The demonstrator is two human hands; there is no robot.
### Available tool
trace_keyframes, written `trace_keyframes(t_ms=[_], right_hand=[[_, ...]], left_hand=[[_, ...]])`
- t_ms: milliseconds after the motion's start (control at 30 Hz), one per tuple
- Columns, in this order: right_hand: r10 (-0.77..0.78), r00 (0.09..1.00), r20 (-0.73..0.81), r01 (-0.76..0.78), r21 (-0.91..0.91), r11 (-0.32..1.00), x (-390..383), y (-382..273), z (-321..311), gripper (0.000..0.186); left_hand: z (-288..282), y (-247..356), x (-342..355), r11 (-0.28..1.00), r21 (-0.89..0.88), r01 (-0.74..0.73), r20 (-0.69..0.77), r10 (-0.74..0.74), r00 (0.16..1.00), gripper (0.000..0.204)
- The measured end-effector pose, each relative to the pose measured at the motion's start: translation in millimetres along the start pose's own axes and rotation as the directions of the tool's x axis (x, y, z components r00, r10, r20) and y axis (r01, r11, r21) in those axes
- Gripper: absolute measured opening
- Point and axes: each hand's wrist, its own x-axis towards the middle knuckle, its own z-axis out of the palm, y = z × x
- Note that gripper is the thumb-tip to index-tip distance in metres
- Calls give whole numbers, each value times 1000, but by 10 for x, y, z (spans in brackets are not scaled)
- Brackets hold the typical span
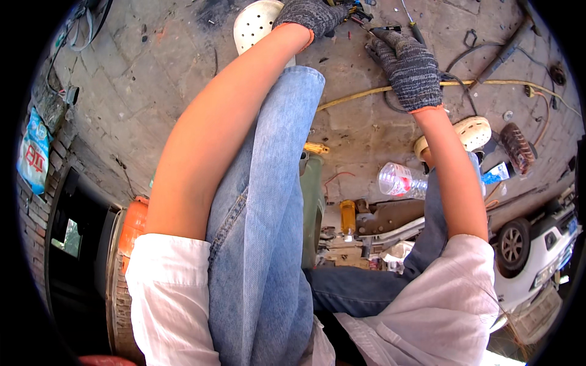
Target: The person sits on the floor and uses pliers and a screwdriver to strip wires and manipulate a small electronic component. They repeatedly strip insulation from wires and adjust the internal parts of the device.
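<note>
Both hands wear dark grey knitted gloves with orange cuffs. My left hand (311, 17) is at the top edge beside a cream clog (247, 27), its fingers closed around something dark that I cannot make out. To its right, my right hand (410, 68) reaches low over the paving with bent fingers drawn together at a small dark piece (388, 28). Its fingertips partly hide that piece. Between the hands lie small dark and coloured bits, too small to name. A screwdriver (417, 33) with a yellow and black handle lies just beyond my right hand.
A yellow hose (354, 96) crosses the brick paving under my right wrist. Nearer stand a clear plastic bottle (400, 180) and a brown ribbed object (517, 147). Dark cables (473, 49) and a metal bar (505, 50) lie right. A white car (537, 250) stands lower right.
</note>
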Motion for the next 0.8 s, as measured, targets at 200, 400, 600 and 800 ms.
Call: trace_keyframes(t_ms=[200, 400, 600, 800], right_hand=[[35, 997, 69, -22, -177, 984, -16, -177, 46, 33], [102, 994, 39, -106, 141, 984, 14, -15, 75, 35], [265, 962, 70, -270, 397, 877, -53, 204, 272, 37], [126, 989, -79, -109, 200, 974, -123, 56, 281, 33]], left_hand=[[-225, 289, 93, 951, 102, 293, 385, -309, 870, 71], [142, -319, 180, 974, 218, -57, 13, 55, 998, 61], [-250, 321, 73, 946, 25, 323, 419, -303, 856, 52], [-134, 169, 97, 930, -183, 320, 421, -220, 880, 39]])
